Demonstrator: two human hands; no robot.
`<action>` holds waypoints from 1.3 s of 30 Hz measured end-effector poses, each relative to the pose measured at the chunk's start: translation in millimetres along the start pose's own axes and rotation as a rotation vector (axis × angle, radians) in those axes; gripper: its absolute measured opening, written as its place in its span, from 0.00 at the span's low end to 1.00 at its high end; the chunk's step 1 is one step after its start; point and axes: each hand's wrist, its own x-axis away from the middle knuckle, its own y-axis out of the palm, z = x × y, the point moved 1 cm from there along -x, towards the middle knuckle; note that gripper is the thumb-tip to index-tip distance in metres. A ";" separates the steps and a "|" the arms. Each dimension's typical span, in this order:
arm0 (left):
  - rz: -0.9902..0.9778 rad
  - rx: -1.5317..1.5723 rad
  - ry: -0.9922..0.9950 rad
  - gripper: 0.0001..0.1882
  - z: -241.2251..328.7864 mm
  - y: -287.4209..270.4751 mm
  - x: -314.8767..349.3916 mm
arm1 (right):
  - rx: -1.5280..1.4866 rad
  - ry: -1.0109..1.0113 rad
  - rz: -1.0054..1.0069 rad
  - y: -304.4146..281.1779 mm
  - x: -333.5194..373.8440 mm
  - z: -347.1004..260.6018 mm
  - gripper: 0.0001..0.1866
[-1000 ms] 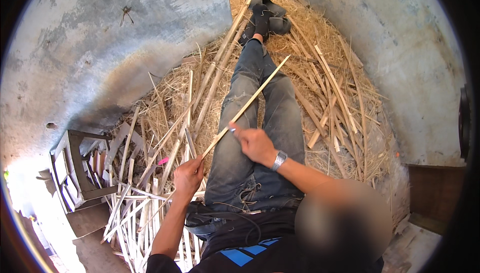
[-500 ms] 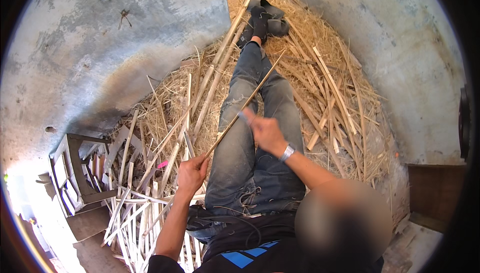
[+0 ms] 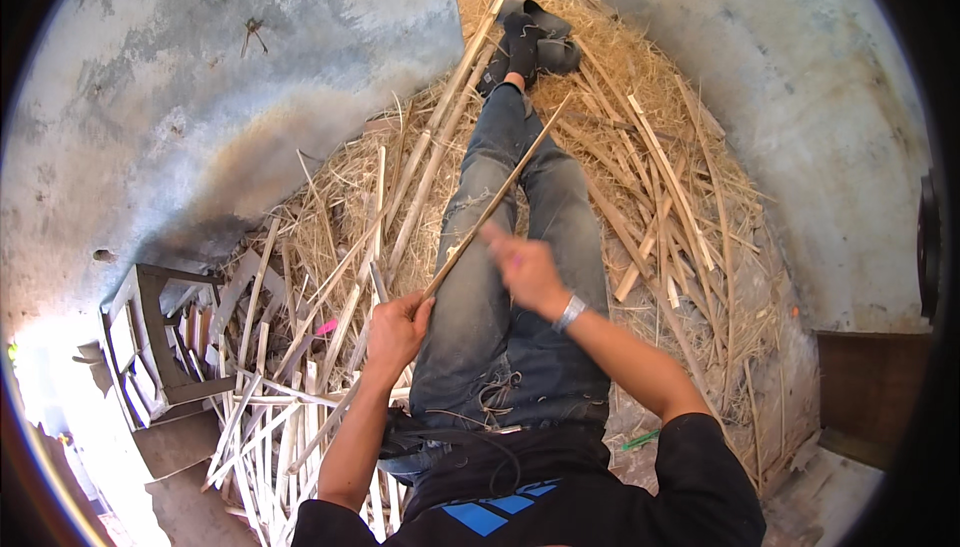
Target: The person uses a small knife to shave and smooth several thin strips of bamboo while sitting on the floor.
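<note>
A long, thin bamboo strip (image 3: 512, 181) slants over my outstretched legs (image 3: 470, 267), its far tip up by the shins. My left hand (image 3: 398, 335) pinches its near end beside my left thigh. Close to the strip's middle, over the knees, is my right hand (image 3: 530, 272), smeared by motion. Its fingers are curled round something small with a hint of pink; what it is, I cannot make out. A pale band circles the right wrist.
Split strips (image 3: 655, 202) lie on shavings to the right, with longer poles (image 3: 425, 142) left of my legs. Pale sticks (image 3: 290, 447) pile at lower left, near a dark-framed box (image 3: 160, 347). Weathered walls (image 3: 330, 37) rise on both sides. A green item (image 3: 640, 440) lies by my right hip.
My left hand has shifted slightly up and right along with the strip's near end. My right hand has moved slightly down and right. The blurred round patch at lower right is gone.
</note>
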 end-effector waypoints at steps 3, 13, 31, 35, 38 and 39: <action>-0.084 -0.068 -0.045 0.11 7.0 -3.6 -3.2 | -0.322 -0.113 0.008 27.9 12.8 11.7 0.18; 0.086 -0.039 0.086 0.08 -6.2 14.3 6.2 | -0.927 0.283 -0.026 -23.2 -12.9 -17.1 0.29; 0.056 -0.256 0.111 0.08 1.0 18.6 6.3 | 0.042 -0.301 0.240 22.9 -6.9 -32.4 0.11; 0.025 -0.174 0.044 0.10 -1.4 18.8 -1.5 | 0.133 -0.627 0.216 31.4 18.5 -44.5 0.13; -0.123 -0.148 -0.114 0.10 -5.2 10.7 -15.8 | -0.015 -0.685 0.092 47.1 56.0 -85.5 0.14; -0.092 -0.112 -0.092 0.11 -5.3 10.8 -14.1 | -0.029 -0.575 0.122 41.7 52.8 -84.8 0.14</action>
